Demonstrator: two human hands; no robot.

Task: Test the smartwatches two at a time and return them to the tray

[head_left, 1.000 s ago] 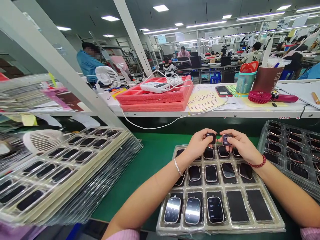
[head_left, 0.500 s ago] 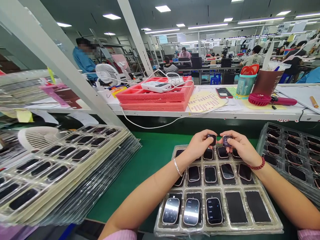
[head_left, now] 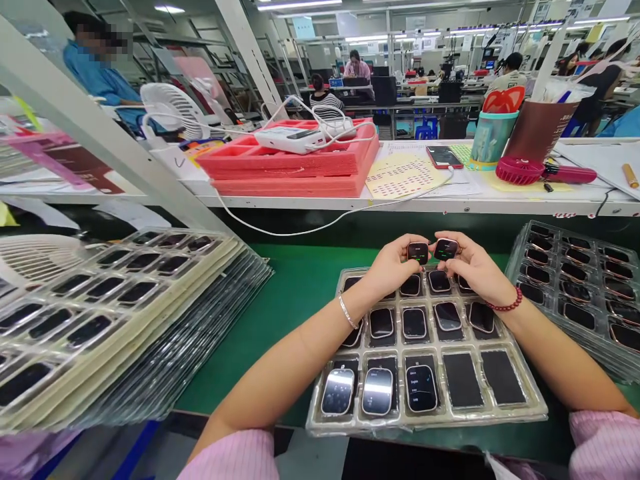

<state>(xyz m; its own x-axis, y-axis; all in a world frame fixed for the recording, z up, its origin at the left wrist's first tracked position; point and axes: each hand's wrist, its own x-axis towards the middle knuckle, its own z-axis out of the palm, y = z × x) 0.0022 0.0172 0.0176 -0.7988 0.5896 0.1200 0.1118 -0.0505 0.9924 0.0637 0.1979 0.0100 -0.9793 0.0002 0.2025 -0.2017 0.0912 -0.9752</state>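
Note:
My left hand (head_left: 400,263) grips a square smartwatch body (head_left: 418,252) by its edges, its dark screen lit with small text and a green mark. A second smartwatch body (head_left: 446,249), with a similar lit screen, sits in the fingers of my right hand (head_left: 465,261). Both watches are held side by side above the far edge of a clear plastic tray (head_left: 400,421). Rows of dark-screened watches lie in its pockets. In the near row, one watch (head_left: 421,388) shows a language list, and two pockets at the right hold only black pads (head_left: 463,380).
Tall stacked trays of watches (head_left: 135,293) stand at the left, and another stack (head_left: 575,273) at the right. A shelf beyond bears red foam trays (head_left: 290,175), a phone (head_left: 444,157), cups and a pink handheld fan (head_left: 520,171). A white cable (head_left: 300,233) hangs below the shelf edge.
Both thumbs have moved off the watch screens to their lower edges. The screens now show a different display with green marks. The view has shifted, so the shelf and trays sit higher in it.

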